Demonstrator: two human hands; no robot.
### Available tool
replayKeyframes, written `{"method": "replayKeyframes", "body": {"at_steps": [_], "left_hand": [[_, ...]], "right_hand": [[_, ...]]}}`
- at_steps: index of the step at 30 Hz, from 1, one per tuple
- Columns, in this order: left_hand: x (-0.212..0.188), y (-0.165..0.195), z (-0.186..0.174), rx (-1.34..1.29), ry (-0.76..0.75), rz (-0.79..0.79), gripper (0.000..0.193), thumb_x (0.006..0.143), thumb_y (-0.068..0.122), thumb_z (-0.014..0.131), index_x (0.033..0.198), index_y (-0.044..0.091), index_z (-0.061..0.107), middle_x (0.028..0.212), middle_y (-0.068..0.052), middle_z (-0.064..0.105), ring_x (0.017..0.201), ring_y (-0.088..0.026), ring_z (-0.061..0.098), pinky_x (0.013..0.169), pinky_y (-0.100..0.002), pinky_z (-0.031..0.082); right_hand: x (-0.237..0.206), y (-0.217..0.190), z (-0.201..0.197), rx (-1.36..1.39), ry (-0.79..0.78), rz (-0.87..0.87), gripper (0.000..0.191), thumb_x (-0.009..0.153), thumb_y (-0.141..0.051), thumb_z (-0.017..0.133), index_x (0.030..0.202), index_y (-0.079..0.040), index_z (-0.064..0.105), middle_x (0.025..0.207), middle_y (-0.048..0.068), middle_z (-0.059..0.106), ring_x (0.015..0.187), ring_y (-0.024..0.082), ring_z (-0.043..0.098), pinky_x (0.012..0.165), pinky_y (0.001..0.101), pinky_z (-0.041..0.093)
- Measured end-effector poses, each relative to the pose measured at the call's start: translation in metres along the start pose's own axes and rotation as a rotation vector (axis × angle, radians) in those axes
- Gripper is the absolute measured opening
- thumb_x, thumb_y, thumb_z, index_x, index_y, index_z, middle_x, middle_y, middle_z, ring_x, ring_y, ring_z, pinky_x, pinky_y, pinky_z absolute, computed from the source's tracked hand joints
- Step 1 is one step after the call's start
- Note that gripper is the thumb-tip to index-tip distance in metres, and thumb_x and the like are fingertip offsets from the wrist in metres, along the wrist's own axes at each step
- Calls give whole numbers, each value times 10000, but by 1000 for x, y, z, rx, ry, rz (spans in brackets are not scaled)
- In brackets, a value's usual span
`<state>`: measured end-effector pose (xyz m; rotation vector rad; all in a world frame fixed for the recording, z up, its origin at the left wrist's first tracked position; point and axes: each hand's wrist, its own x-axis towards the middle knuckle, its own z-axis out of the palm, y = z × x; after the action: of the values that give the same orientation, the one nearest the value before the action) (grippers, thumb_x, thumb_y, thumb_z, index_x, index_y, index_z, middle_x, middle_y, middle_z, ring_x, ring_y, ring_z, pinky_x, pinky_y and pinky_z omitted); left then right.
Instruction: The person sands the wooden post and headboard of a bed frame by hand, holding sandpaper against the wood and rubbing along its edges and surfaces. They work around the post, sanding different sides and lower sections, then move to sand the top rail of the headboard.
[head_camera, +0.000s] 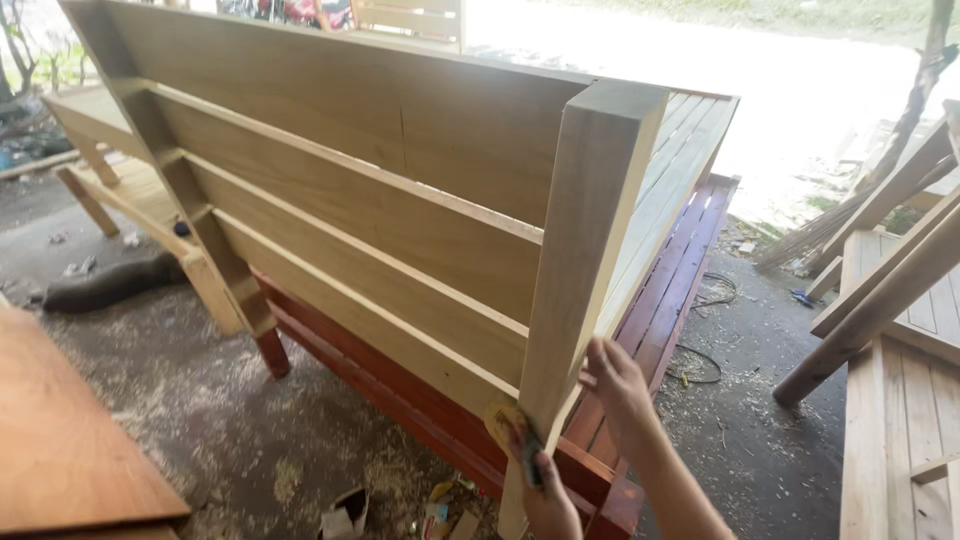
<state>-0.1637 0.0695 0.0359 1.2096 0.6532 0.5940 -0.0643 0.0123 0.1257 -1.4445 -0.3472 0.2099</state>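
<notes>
two hands work low on the pale wooden post (585, 260) of the upturned bench: left hand (548, 500) pinches a sanding pad (503, 420) against its edge, right hand (618, 385) rests spread, steadying; better to keep the pad flat, strokes even

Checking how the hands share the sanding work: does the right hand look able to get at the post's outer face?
Probably yes: the right hand already rests against the pale wooden post, with nothing between them.
</notes>
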Motion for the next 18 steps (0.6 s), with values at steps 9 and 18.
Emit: {"method": "replayKeyframes", "body": {"at_steps": [9, 18], "left_hand": [[-6, 69, 53, 174, 54, 566, 546, 1106, 251, 314, 1583, -10, 345, 1743, -205, 129, 1617, -384, 58, 1281, -479, 81], [-12, 88, 26, -119, 130, 102, 594, 1064, 413, 353, 1510, 29, 434, 1532, -189, 497, 1411, -303, 494, 1121, -371, 396]], "right_hand": [[15, -35, 5, 119, -93, -1, 421, 1032, -438, 477, 1259, -98, 584, 1156, 5, 651, 1120, 117, 583, 992, 324, 453], [9, -62, -20, 99, -375, -87, 425, 1047, -397, 529, 1268, -36, 576, 1176, 80, 682, 1138, 153, 608, 1013, 349, 464]]}}
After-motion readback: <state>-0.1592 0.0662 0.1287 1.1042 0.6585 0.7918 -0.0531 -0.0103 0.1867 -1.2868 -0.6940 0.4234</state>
